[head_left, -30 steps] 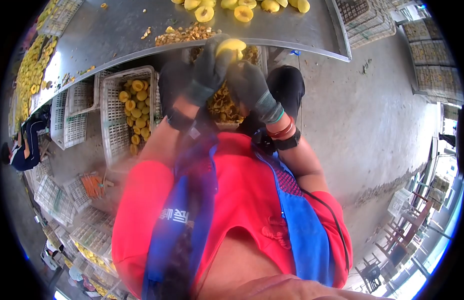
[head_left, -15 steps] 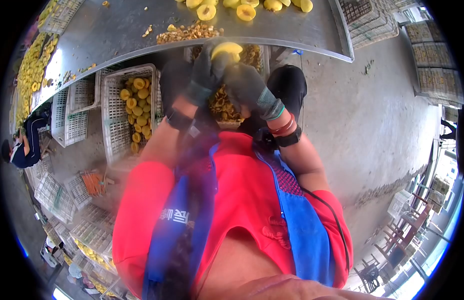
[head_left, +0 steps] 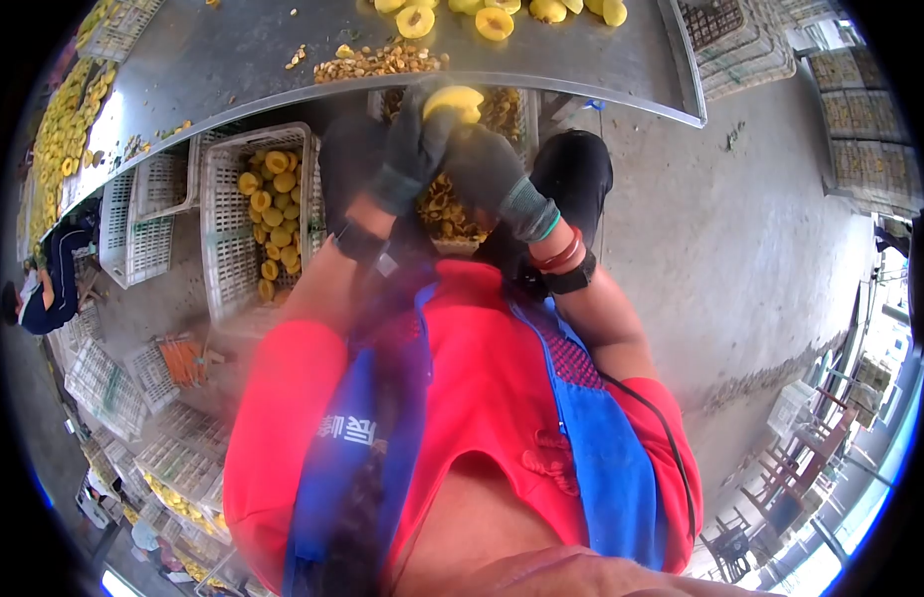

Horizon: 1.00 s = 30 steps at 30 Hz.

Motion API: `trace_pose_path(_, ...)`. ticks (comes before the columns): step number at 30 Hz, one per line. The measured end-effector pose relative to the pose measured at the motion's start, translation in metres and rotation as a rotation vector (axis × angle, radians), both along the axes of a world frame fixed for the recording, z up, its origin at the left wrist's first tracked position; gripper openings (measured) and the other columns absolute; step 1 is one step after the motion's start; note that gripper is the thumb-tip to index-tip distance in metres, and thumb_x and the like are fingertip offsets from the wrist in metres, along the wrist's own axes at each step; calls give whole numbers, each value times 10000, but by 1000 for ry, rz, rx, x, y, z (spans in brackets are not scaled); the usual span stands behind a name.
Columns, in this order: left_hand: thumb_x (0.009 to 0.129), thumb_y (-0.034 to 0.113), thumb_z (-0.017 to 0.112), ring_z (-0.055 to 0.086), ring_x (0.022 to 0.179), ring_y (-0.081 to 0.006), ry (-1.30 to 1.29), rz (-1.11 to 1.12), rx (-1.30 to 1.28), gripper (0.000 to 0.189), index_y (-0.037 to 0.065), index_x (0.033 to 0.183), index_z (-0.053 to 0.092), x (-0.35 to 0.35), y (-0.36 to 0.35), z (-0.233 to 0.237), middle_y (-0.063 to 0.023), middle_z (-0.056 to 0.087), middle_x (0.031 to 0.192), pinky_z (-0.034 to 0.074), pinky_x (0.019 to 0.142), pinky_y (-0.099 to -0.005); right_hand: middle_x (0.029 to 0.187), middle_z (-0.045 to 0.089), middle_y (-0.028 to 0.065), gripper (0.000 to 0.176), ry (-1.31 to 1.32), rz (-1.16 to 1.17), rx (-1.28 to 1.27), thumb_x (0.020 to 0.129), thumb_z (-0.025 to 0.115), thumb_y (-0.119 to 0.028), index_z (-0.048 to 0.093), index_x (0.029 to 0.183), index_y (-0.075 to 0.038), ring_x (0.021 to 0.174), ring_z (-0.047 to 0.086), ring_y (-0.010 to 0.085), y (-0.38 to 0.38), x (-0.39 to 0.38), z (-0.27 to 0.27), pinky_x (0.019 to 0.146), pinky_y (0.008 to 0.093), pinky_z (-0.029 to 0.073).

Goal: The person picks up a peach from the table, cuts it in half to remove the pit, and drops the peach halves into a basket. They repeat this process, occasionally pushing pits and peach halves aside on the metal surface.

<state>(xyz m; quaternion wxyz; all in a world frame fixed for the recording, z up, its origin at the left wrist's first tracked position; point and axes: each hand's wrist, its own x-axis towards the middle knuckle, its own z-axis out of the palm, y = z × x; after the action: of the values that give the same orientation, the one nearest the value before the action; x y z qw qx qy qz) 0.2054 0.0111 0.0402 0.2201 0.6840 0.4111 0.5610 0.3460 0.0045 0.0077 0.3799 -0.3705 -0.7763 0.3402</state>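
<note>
A yellow peach (head_left: 454,101) is held just below the metal table's front edge. My left hand (head_left: 418,144), in a dark glove, is closed around its left and lower side. My right hand (head_left: 487,171), gloved too, is curled against the peach's underside. The right fingers are blurred and partly hidden, so anything inside them cannot be made out. Beneath both hands, between my knees, stands a crate with yellow peel-like pieces (head_left: 447,211). On the table lie a heap of brown pits (head_left: 377,65) and several cut peaches (head_left: 494,25).
The metal table (head_left: 233,75) spans the front. Left of my legs stands a white crate (head_left: 223,234) with peaches, beside stacked crates (head_left: 133,234). Another person (head_left: 56,284) sits at far left. Concrete floor (head_left: 720,269) and crate stacks (head_left: 870,139) are at right.
Both hands stay around the peach in nearly the same place. My right wrist has shifted slightly left, and the peach looks turned a little.
</note>
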Motion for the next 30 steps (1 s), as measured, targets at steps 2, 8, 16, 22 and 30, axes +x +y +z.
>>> trace_pose_path(2,960,235,456,554,1005,-260,7,-2,-5,330,-5,1185,484,-1,-2,-1,-150,542,1123,443,894,-348,654,574,73,197,9,97,-178,790,589,-128,576,832,64,602,581,173,-1,3,5,557,336,459)
trace_pose_path(8,951,311,482,553,1003,-216,-67,-227,-156,389,1,1186,494,-14,-7,5,-122,550,1117,443,890,-332,635,546,43,179,392,299,-1031,837,589,-161,585,842,18,512,516,105,-9,15,59,464,250,410)
trace_pose_path(16,939,360,496,566,981,-191,-347,-322,-361,439,-5,1183,511,-22,-17,1,-105,579,1087,461,868,-316,584,474,7,142,618,527,-1400,863,553,-145,560,828,-7,428,425,88,-9,7,64,389,231,343)
trace_pose_path(22,943,388,472,615,840,-209,221,417,-88,440,-5,1135,523,-43,-16,-6,-118,609,1003,508,755,-324,604,493,9,91,330,468,-929,821,574,-105,557,820,-15,468,447,70,-21,-5,62,421,220,367)
trace_pose_path(30,899,362,528,585,1001,-345,587,1058,-27,386,33,1100,557,-194,6,-23,-183,606,1098,461,866,-431,653,557,19,177,188,208,-967,820,606,-157,572,801,16,630,525,82,-19,-2,43,582,266,445)
